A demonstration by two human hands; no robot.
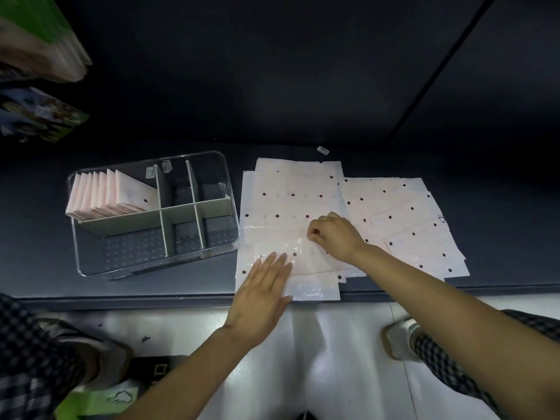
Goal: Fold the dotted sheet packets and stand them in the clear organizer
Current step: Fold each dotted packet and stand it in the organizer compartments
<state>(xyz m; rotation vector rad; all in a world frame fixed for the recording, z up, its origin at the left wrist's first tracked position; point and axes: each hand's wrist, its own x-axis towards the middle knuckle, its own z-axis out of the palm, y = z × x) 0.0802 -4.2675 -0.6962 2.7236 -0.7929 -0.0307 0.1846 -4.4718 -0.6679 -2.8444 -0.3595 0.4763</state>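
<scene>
1. folding the top dotted sheet packet (303, 253) is the step in hand; it is lying on the near pile (272, 207) in the middle of the frame, on the dark shelf (151, 286).
2. the left hand (260, 298) is lying flat with straight fingers, pressing the lower left part of the packet. it is gripping nothing.
3. the right hand (333, 234) is curling its fingers and pinching the glossy film a little right of the centre.
4. to be doing this well, i think the flat hand should be keeping the pile from sliding while the pinching hand is lifting only one packet and bringing edge to edge.
5. the film is looking slippery, so a firm crease is probably needed.
6. the clear organizer (91, 262) is standing at the left of the frame, and folded packets (100, 195) are standing upright in its upper left compartment; the other compartments are looking free.
7. a second pile (409, 225) is waiting at the right.
</scene>
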